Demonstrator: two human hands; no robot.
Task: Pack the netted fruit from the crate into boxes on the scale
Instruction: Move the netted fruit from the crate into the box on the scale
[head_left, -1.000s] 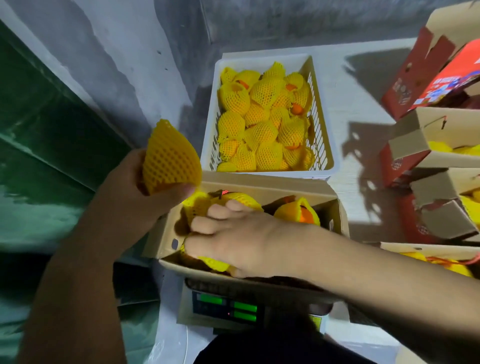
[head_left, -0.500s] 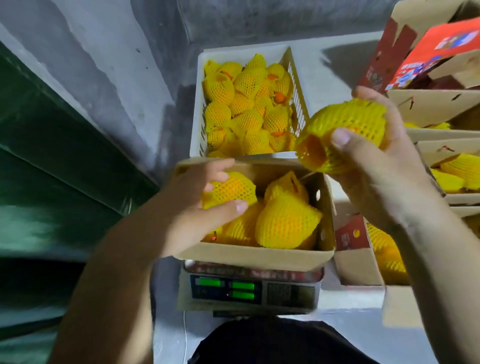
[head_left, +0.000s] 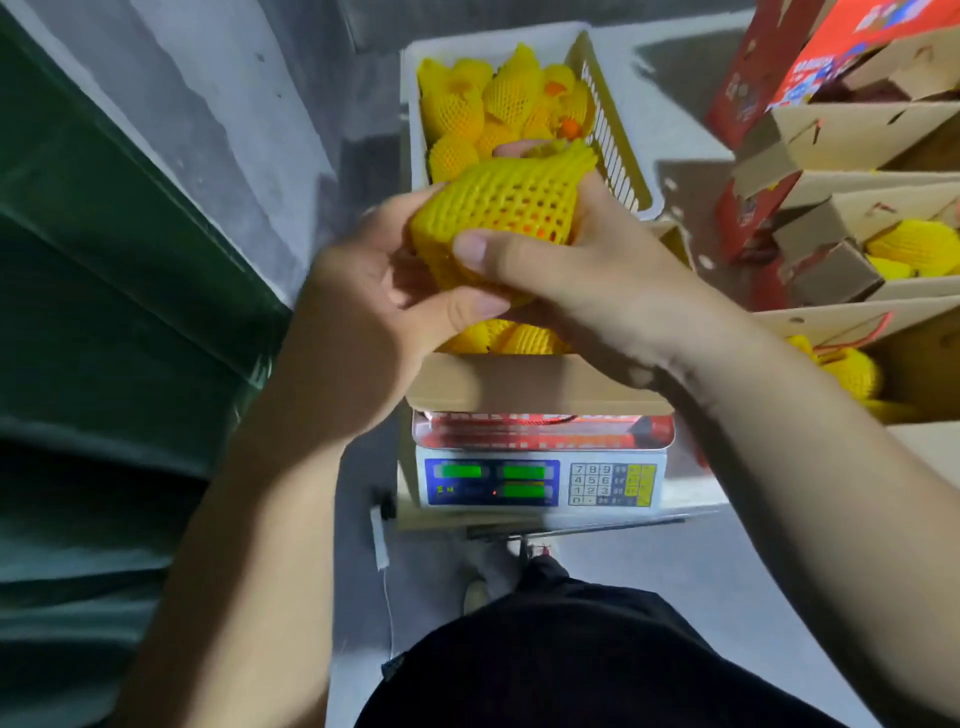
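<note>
Both hands hold one fruit in yellow foam netting (head_left: 511, 208) above the cardboard box (head_left: 535, 384) that stands on the scale (head_left: 540, 480). My left hand (head_left: 374, 312) grips its near left end, thumb underneath. My right hand (head_left: 587, 265) grips it from the right, thumb across the front. More netted fruit (head_left: 498, 338) shows inside the box under the hands. The white crate (head_left: 613, 150) behind the box holds several netted fruits (head_left: 467, 109).
Several open red-and-brown boxes (head_left: 852, 156) with netted fruit stand stacked at the right. A green tarp (head_left: 104, 312) and grey wall lie at the left. My dark-trousered knee (head_left: 571, 665) is below the scale on the grey floor.
My right hand brought the netted fruit from the right to over the box. My left hand left the fruit in the box and took hold of this one. The view tilted down.
</note>
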